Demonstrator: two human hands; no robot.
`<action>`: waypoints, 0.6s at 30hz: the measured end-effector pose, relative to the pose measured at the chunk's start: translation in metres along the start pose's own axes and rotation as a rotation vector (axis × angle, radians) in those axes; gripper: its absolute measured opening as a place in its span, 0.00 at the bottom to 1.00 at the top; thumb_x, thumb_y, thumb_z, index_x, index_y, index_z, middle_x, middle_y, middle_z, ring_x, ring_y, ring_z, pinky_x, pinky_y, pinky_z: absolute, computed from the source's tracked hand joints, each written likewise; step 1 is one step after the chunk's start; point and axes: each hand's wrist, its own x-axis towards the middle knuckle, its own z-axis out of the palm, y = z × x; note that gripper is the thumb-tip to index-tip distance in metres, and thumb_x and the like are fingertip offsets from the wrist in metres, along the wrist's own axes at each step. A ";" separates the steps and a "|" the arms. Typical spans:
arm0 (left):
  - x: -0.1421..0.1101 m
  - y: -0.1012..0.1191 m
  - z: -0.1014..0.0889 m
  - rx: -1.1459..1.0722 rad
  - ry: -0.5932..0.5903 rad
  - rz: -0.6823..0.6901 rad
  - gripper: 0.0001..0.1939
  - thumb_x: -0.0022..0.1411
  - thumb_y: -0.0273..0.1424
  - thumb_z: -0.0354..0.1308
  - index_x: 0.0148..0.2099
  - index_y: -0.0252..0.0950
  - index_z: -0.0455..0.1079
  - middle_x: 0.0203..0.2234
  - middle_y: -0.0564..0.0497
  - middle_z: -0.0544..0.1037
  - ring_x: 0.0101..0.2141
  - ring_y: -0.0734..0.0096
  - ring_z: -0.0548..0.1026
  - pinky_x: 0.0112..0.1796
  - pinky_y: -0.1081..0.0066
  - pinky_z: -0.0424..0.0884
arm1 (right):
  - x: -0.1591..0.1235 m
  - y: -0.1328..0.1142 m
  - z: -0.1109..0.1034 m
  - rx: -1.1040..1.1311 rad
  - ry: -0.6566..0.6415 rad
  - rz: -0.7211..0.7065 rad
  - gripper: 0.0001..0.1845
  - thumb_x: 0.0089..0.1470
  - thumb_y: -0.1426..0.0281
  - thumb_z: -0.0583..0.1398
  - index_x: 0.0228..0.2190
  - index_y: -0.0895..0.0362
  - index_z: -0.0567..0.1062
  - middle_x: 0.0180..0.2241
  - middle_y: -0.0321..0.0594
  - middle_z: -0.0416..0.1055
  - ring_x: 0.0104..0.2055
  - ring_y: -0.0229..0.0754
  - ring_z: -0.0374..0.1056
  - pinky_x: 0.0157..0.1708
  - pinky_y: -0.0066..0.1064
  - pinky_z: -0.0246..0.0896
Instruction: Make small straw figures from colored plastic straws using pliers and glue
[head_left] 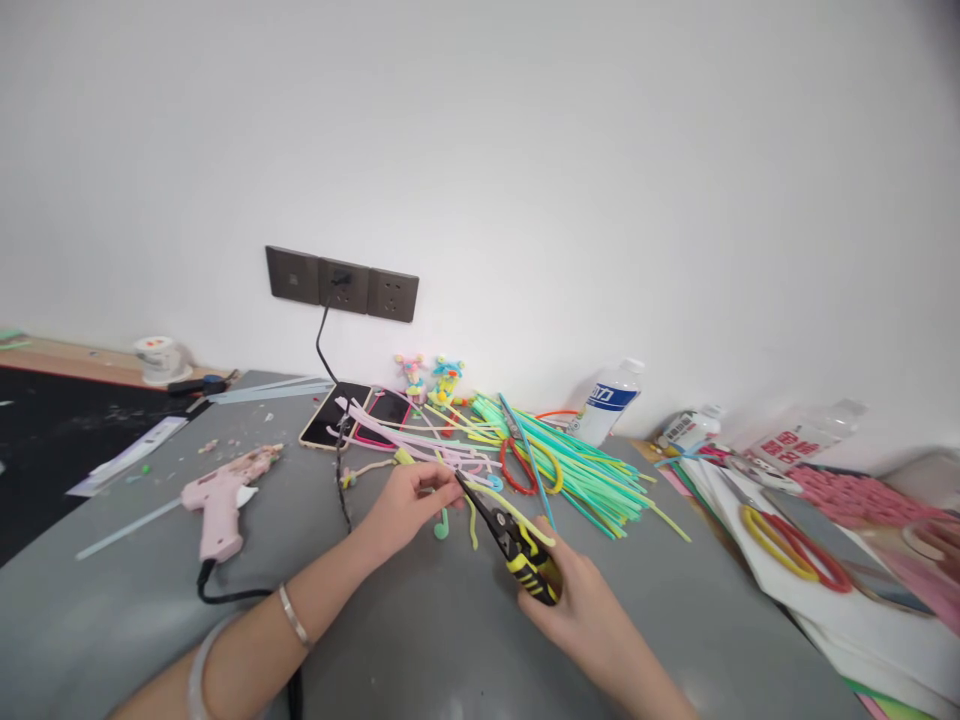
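Note:
My left hand [421,500] is closed in a pinch, its fingertips at the end of a yellow pipe cleaner [517,512]. Black pliers with yellow grips [517,555] are wrapped in my right hand [581,600], their jaws pointing up and left to my left fingertips. The pipe cleaner runs along the pliers toward my right hand. Below the jaws lies a short curved yellow piece [473,525], with a mint-green curled piece [442,524] beside it. Behind my hands are pink pipe cleaners [420,440] and a large bundle of green ones [592,480].
At left lies a pink glue gun [229,500], its cord on the grey table [405,640]. Red-and-yellow-handled scissors [519,470] lie by the bundle. Two phones [334,420], small figures [448,380] and a bottle [609,400] stand or lie near the wall. Papers [757,560] cover the right.

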 end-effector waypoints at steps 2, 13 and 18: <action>-0.001 0.000 -0.001 0.051 -0.024 0.016 0.13 0.60 0.37 0.58 0.29 0.32 0.71 0.24 0.50 0.76 0.25 0.75 0.69 0.27 0.77 0.64 | -0.002 0.001 -0.002 0.008 -0.010 -0.001 0.25 0.43 0.73 0.55 0.46 0.59 0.72 0.23 0.34 0.69 0.22 0.40 0.63 0.24 0.26 0.57; -0.004 0.009 0.004 0.132 -0.118 -0.066 0.11 0.57 0.34 0.58 0.26 0.33 0.70 0.23 0.50 0.76 0.25 0.75 0.69 0.29 0.76 0.65 | -0.016 0.011 -0.008 -0.084 -0.044 0.039 0.27 0.41 0.73 0.55 0.47 0.55 0.72 0.23 0.33 0.70 0.23 0.40 0.65 0.25 0.26 0.56; -0.003 0.005 0.005 0.057 -0.122 -0.098 0.12 0.55 0.37 0.60 0.27 0.33 0.69 0.22 0.51 0.76 0.24 0.74 0.71 0.29 0.75 0.66 | -0.019 0.008 -0.007 -0.162 -0.111 0.086 0.27 0.43 0.72 0.53 0.49 0.57 0.69 0.23 0.34 0.70 0.25 0.43 0.67 0.26 0.28 0.56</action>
